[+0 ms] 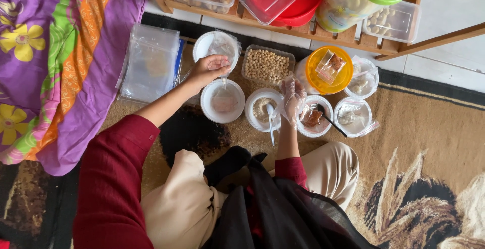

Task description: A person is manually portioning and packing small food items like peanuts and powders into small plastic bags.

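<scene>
Head view, only one: person sits on the patterned carpet [414, 143], bowls fanned in an arc so each is within arm's reach

Left hand [208, 69] is pinched around a small clear plastic bag [222, 47], held above the white bowl [222, 101] so spills land in it. Bag sits between that bowl and the far white bowl [202, 44]

Right hand [294, 100], in a thin clear glove to keep food clean, hovers over the bowl of pale powder [261, 110] beside the white spoon [271, 122]; can't tell if it grips anything

Stack of empty bags [149, 62] lies left, near the feeding hand. Tray of chickpeas [268, 65] and orange-lidded tub [329, 69] sit far side
</scene>
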